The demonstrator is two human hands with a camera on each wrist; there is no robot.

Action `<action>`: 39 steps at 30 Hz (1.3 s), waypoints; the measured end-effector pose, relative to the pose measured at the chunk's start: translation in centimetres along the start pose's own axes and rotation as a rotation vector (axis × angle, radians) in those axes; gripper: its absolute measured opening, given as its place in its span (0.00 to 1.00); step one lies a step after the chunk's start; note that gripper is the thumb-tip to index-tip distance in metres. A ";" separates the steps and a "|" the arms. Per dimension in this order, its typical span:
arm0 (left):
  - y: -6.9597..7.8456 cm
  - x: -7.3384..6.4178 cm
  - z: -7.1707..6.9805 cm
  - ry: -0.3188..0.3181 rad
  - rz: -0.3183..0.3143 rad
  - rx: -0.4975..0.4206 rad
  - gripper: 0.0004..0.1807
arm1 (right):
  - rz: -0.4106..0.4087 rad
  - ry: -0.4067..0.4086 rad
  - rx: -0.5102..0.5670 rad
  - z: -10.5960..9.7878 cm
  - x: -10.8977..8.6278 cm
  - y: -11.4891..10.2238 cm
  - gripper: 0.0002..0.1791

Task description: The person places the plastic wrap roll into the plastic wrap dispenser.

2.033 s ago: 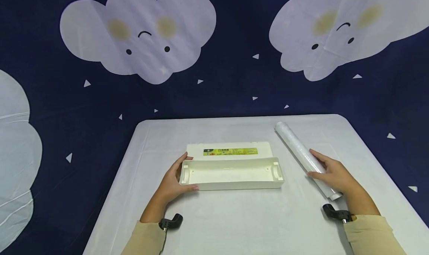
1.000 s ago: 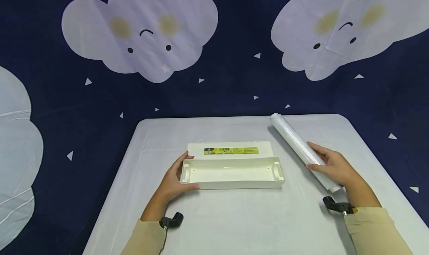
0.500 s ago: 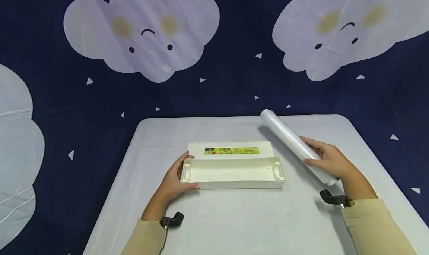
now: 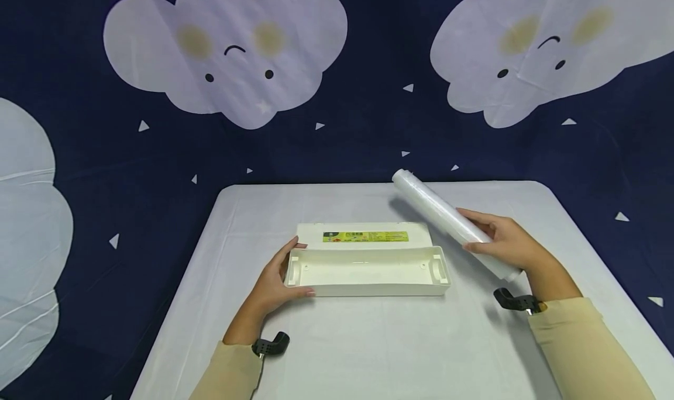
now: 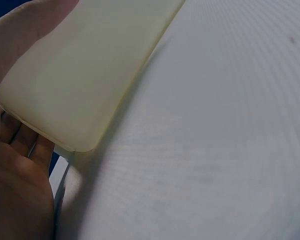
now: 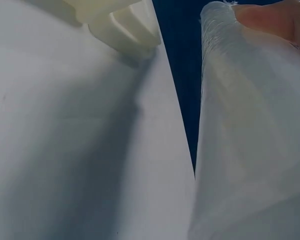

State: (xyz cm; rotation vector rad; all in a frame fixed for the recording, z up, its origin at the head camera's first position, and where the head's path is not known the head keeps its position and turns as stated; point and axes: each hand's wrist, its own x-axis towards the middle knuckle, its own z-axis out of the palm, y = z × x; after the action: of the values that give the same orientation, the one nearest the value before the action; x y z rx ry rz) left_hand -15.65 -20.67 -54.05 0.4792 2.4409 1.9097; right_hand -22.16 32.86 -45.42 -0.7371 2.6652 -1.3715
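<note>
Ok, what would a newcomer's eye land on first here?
Probably the big pale clouds on the dark blue backdrop beyond the table. Next, the shiny roll slanting in the right hand, then the open white box mid-table, its left end in the left hand.

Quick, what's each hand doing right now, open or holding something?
Left hand: holding the box by its left end.
Right hand: holding the plastic wrap roll.

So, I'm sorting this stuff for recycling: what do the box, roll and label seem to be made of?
Box: probably rigid plastic, cream, low sheen; rounded corners and moulded-looking end slots suggest it.
Roll: likely thin plastic film, whitish and glossy, with streaky highlights and fine wrinkles; its core can't be made out.
Label: flat, printed yellow-green; paper or plastic, I can't tell.
</note>
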 end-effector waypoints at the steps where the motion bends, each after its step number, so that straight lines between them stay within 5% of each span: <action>1: 0.0 0.0 0.0 -0.003 0.002 -0.008 0.72 | 0.000 -0.006 0.003 0.0 0.1 -0.1 0.44; 39: 0.0 0.0 -0.1 -0.007 -0.036 -0.039 0.72 | -0.100 -0.175 0.186 2.8 5.2 -2.2 0.43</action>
State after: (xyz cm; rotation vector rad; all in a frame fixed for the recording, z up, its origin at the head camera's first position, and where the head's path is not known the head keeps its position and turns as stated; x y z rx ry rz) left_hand -15.69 -20.78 -54.06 0.4370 2.3863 1.9334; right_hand -25.18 27.45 -44.56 -0.9325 2.3601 -1.4776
